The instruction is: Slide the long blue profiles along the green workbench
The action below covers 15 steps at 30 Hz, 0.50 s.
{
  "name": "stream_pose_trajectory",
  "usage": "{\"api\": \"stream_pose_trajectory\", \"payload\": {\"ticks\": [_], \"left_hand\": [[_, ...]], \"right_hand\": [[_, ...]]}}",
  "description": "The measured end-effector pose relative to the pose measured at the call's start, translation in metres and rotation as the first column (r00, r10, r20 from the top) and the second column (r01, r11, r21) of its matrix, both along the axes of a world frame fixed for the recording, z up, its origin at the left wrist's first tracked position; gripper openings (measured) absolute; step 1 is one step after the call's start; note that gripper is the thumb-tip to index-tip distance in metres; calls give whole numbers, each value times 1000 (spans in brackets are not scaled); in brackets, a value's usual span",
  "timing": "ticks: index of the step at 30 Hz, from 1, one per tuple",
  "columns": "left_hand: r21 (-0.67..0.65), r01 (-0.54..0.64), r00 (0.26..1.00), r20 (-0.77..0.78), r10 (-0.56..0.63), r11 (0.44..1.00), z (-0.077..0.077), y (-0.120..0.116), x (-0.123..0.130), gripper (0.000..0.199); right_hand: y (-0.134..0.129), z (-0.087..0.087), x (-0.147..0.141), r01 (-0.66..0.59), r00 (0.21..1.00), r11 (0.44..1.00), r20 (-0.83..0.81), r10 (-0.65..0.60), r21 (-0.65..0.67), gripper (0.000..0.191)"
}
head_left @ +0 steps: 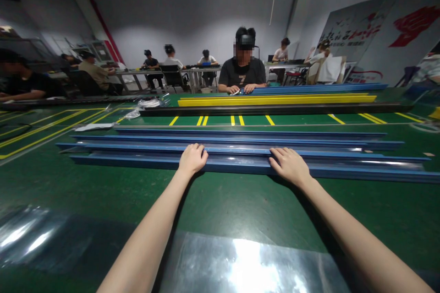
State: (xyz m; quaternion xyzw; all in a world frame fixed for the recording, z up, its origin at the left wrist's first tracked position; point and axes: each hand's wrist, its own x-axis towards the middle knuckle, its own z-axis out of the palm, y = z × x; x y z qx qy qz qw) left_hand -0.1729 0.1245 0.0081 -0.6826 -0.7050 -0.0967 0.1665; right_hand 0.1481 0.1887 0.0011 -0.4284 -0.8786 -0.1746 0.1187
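Several long blue rails (240, 168) lie side by side across the green table, running left to right. My left hand (193, 159) rests over the nearest rail, left of its middle, its fingers bent over the long raised edge. Further right on this rail is my right hand (289, 165), with fingers curled over the same edge and the thumb on the near side. Both hands touch the blue plastic from above; their fingertips are partly hidden behind the edge.
Clear plastic film (206, 261) lies on the near part of the green table (113, 197). Beyond the blue rails are a black strip (275, 109), yellow strips (275, 100) and crumpled plastic bags (149, 103). A person (243, 71) sits opposite, hands by another blue strip (309, 89).
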Motion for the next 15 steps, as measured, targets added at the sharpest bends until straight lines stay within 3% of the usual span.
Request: {"api": "stream_pose_trajectory", "payload": {"ticks": [8, 12, 15], "left_hand": [[-44, -14, 1000, -7, 14, 999, 4, -3, 1, 35], [-147, -1, 1000, -20, -2, 989, 15, 3, 1, 39], [-173, -34, 999, -11, 33, 984, 25, 18, 7, 43]], "right_hand": [[-2, 0, 3, 0, 1000, 999, -18, -1, -39, 49], [2, 3, 3, 21, 1000, 996, -14, -22, -82, 49], [9, 14, -4, 37, 998, 989, 49, -31, -146, 47]]}}
